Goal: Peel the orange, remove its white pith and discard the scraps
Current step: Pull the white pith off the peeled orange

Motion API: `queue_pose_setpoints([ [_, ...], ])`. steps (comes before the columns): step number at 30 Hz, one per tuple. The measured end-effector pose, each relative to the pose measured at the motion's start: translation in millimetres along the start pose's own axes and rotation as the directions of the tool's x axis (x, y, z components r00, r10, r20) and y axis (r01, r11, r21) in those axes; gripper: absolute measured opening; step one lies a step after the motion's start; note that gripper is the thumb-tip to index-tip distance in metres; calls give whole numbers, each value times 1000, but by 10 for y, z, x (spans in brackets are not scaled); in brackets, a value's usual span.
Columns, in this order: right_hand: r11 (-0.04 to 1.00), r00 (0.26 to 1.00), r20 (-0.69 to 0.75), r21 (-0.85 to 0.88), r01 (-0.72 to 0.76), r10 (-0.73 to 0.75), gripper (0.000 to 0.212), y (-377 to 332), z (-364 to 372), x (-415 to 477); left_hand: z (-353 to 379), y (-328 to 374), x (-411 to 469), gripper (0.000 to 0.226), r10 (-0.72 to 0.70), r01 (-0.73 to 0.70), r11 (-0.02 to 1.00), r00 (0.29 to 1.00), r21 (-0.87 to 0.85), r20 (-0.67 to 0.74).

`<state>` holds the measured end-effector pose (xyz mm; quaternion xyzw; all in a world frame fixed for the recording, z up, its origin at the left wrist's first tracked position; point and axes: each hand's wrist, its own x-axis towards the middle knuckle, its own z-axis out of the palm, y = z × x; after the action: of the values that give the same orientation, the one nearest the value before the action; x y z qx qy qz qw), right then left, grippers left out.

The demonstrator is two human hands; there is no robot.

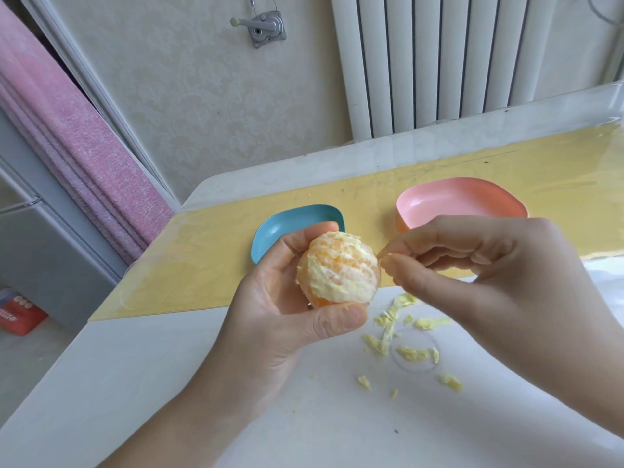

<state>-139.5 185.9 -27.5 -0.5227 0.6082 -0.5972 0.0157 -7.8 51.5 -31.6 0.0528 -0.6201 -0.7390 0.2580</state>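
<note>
My left hand [280, 298] grips the peeled orange [337, 268] above the table, thumb under it and fingers behind. Pale pith still covers much of the fruit. My right hand [479, 275] is just right of the orange, its thumb and forefinger pinching a thin strip of pith [383, 256] at the fruit's right side. Several pith scraps [398, 332] lie scattered on the white table below my right hand.
A blue dish [270, 234] sits behind the orange on the yellow mat [189, 258]. A pink dish [459, 201] stands to its right. The white table [169, 383] ends at the left, with a red box [18, 314] on the floor beyond. A radiator [456, 62] is behind.
</note>
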Motion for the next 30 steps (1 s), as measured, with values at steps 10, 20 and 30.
queue_pose_setpoints([
  [10, 958, 981, 10, -214, 191, -193, 10, 12, 8, -13, -1, -15, -4, 64, -12, 11, 998, 1000, -63, -16],
  [20, 894, 968, -54, -401, 202, -244, 7, 13, 51, -58, 28, -65, -25, 65, -11, 11, 999, 1000, 39, -5],
  [30, 934, 974, -81, -310, 178, -212, 8, 37, -34, 12, -45, -21, -8, 71, -123, 128, 987, 991, -99, 58],
])
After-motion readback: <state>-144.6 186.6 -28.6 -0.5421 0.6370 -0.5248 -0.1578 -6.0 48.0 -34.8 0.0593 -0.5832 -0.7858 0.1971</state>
